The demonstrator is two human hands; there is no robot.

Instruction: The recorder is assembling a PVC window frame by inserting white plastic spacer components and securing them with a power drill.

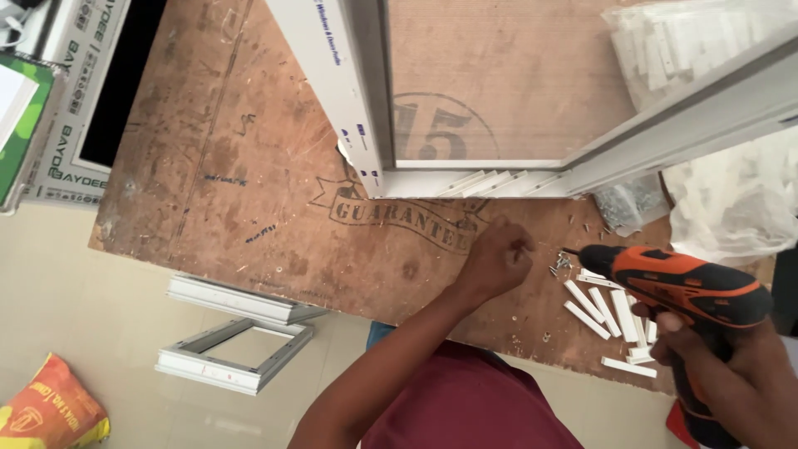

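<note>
My right hand (pixel 711 353) grips an orange and black cordless drill (pixel 677 283) at the lower right, its bit pointing left toward small loose screws (pixel 561 262) on the brown plywood bench (pixel 249 191). My left hand (pixel 497 258) rests on the bench with its fingers pinched together beside those screws; whether it holds one is too small to tell. Just beyond both hands lies a white window frame (pixel 370 125) with short white strips tucked along its lower rail.
Several short white plastic strips (pixel 603 312) lie under the drill. Clear bags of white parts (pixel 731 199) and a bag of screws (pixel 628 204) sit at the right. White frame pieces (pixel 237 341) and an orange sack (pixel 50 411) lie on the tiled floor.
</note>
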